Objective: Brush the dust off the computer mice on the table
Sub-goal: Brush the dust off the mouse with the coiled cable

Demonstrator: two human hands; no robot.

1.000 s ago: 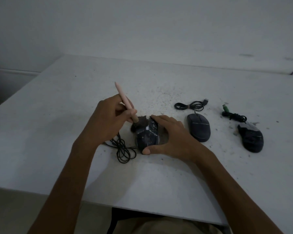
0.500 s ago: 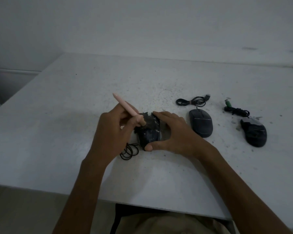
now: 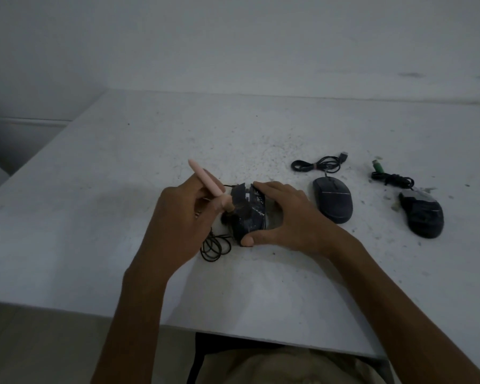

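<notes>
Centre frame, on the grey table (image 3: 94, 217), I have the left hand (image 3: 183, 217) pinching a pink-handled brush (image 3: 205, 178), its bristles at the left flank of the first mouse (image 3: 250, 214), which the right hand (image 3: 288, 214) clamps between thumb and fingers. I judge this the first of three cleanings, and the next strokes must clear the loose cable (image 3: 215, 246) coiled just below. Further right lie a second mouse (image 3: 333, 200) and a third mouse (image 3: 423, 213), cords bundled, amid scattered grit.

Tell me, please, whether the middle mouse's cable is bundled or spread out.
Bundled. The cable lies gathered in a small coil just behind the middle mouse, its USB plug poking out.
</notes>
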